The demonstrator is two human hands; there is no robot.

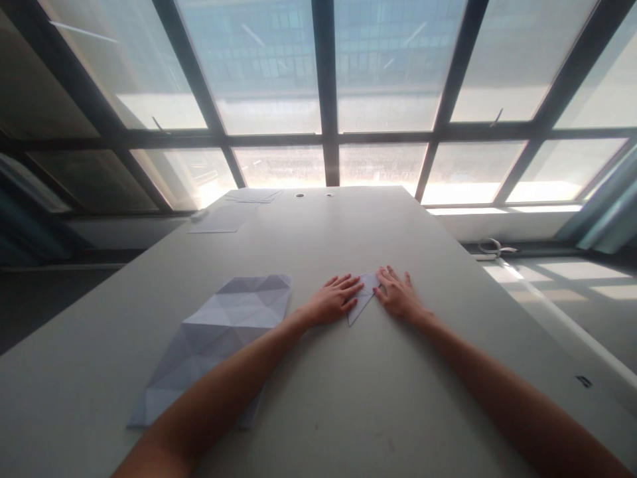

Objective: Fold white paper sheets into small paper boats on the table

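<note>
A small piece of white folded paper (366, 291) lies flat on the table between my hands, with a pointed corner toward me. My left hand (334, 300) lies flat over its left side, fingers stretched out to the right. On its right edge rest the fingertips of my right hand (398, 293), whose fingers are spread. Part of the paper is hidden under the left fingers. Left of it, partly behind my left forearm, is a large creased sheet of paper (223, 318) with many fold lines.
The white table (338, 398) stretches away to the windows (279, 73). At its far left lie flat paper sheets (219, 219). Two round holes are near the far edge. A small dark mark (583, 381) is at the right edge. A white cable (492, 248) lies beyond the table's right side.
</note>
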